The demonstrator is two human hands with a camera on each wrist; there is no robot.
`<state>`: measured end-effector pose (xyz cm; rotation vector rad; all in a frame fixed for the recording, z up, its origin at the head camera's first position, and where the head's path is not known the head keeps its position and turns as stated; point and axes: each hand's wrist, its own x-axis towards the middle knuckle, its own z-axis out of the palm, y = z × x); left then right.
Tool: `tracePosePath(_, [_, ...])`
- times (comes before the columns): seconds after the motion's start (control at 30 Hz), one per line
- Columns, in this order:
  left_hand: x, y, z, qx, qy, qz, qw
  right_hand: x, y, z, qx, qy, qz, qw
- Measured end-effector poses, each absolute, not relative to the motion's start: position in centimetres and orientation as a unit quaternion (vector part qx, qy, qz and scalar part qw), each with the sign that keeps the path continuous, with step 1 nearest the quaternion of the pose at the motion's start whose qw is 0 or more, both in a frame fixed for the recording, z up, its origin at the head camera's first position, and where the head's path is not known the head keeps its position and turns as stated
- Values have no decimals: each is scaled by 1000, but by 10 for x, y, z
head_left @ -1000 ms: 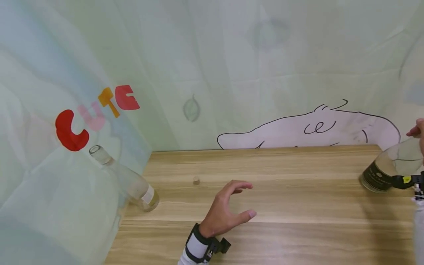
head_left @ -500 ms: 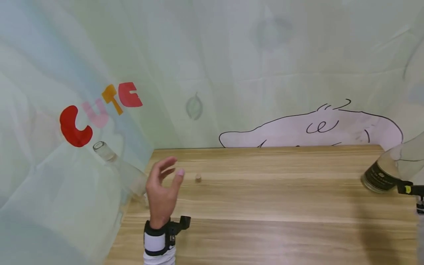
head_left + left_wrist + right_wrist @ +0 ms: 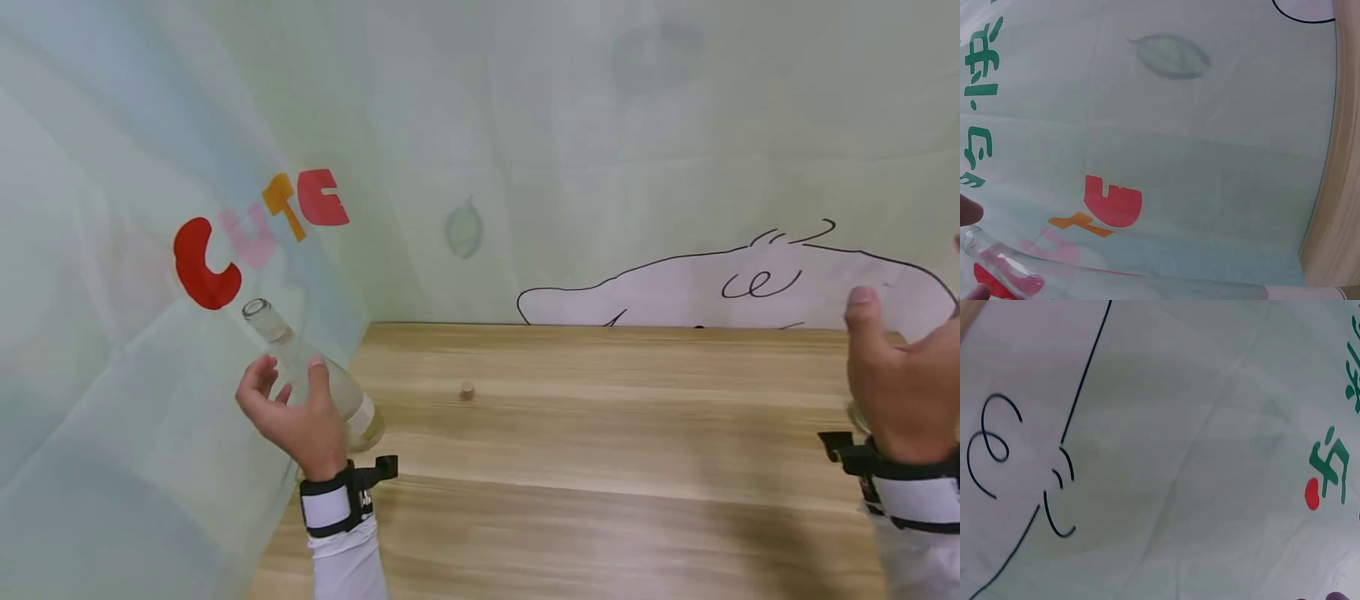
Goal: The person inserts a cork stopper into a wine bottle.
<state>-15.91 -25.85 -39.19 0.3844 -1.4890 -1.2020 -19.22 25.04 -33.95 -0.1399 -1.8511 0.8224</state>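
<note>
Bottle (image 3: pixel 315 375), clear glass, leans tilted at the desk's left end, its open mouth up and to the left against the pale printed cloth (image 3: pixel 525 150), its labelled base down on the wood. Left hand (image 3: pixel 296 412) is at the bottle's middle, palm toward the glass, thumb and fingers curved to either side of the body; the thumb tip lies against the glass, but a full wrap is not plain, so the hand reads as spread and cupping rather than clamped. In the left wrist view the bottle (image 3: pixel 1085 281) runs along the bottom edge, with fingertips (image 3: pixel 969 212) showing at the neck end on the far left. A black-and-white wrist strap (image 3: pixel 330 500) sits below the hand, over a white sleeve. Outward to the right, a small cork (image 3: pixel 467 389) stands alone on the desk (image 3: pixel 600 467), well apart from the bottle. Right hand (image 3: pixel 903 392) is raised at the far right edge, seen from the back, thumb upright, fingers out of frame; whether it holds anything cannot be told. Behind, the cloth carries red, pink and orange letters (image 3: pixel 255 237) and a line drawing (image 3: pixel 750 283).
</note>
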Motion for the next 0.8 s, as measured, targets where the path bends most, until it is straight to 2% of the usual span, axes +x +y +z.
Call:
tracePosePath(0.1, [-173,-272,-405,184,-646,-515,533,-200,241,-349,73,-751,393,526])
tracePosePath(0.2, [-183,-284,-417,206,-662,-526,493,-201,228,-366,109,-758,390,511])
tracePosePath(0.4, [-193,-296,-439,256,-685,-535,424,-197,220,-400,132,-795,401,436])
tracePosePath(0.63, [-198,-295,-444,233,-692,-548,408,-191,227,-417,117,-819,412,381])
tracePosePath(0.8, [-193,-283,-436,210,-700,-553,401,-189,232,-419,111,-822,413,375])
